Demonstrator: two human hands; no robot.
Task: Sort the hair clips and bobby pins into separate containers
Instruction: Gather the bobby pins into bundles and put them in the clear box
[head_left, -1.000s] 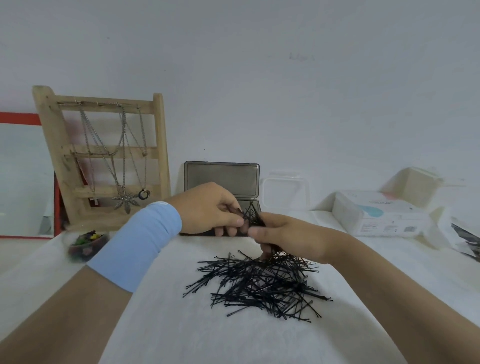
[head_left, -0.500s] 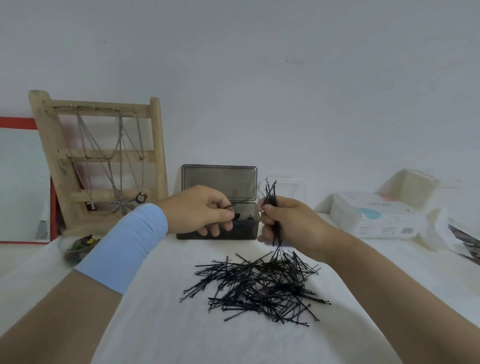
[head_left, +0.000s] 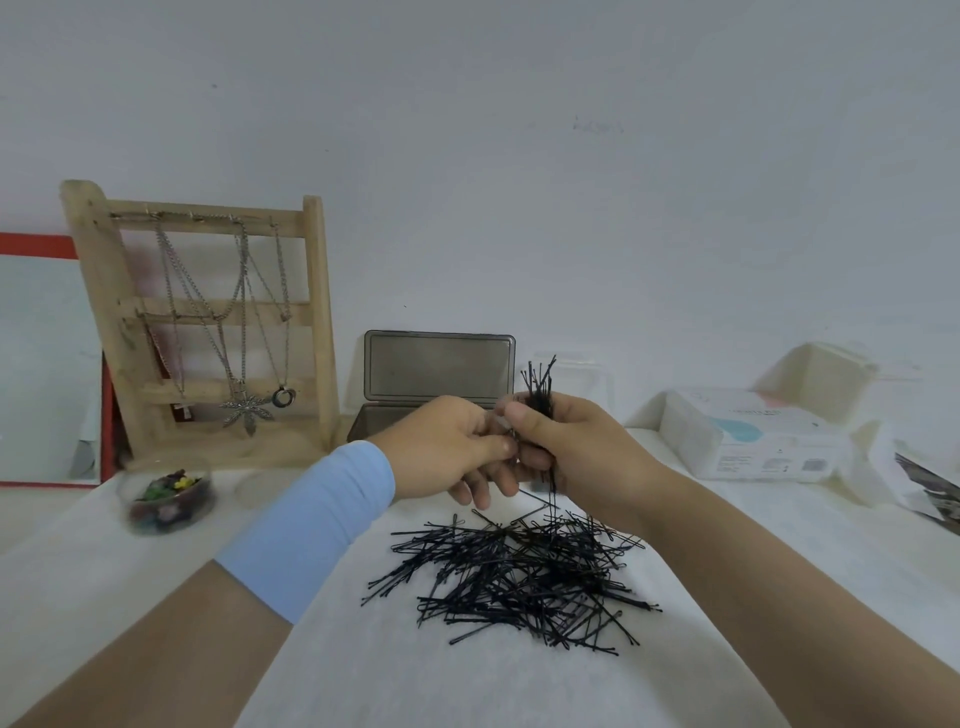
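Dozens of black pins (head_left: 519, 571) lie in a loose heap on the white cloth (head_left: 363, 665), just nearer than the hands. The right hand (head_left: 576, 447) is clenched round a bunch (head_left: 540, 384) of pins held upright, with tips poking above the fist and tails hanging toward the heap.

Half a second ago the left hand (head_left: 457, 447) was apart from it, pinching a single pin over the dark box (head_left: 439, 369). Now it has crossed back, and its thumb and forefinger pinch at the side of the bunch, touching the right hand. Whether it is adding a pin or drawing one out, I cannot tell.

The box stands open just beyond the hands, lid up. Coloured clips (head_left: 171, 483) sit in a bowl (head_left: 156, 519) at the left, well apart from the pins. The clips look sorted already. Most pins remain on the cloth, so this half seems far from done.
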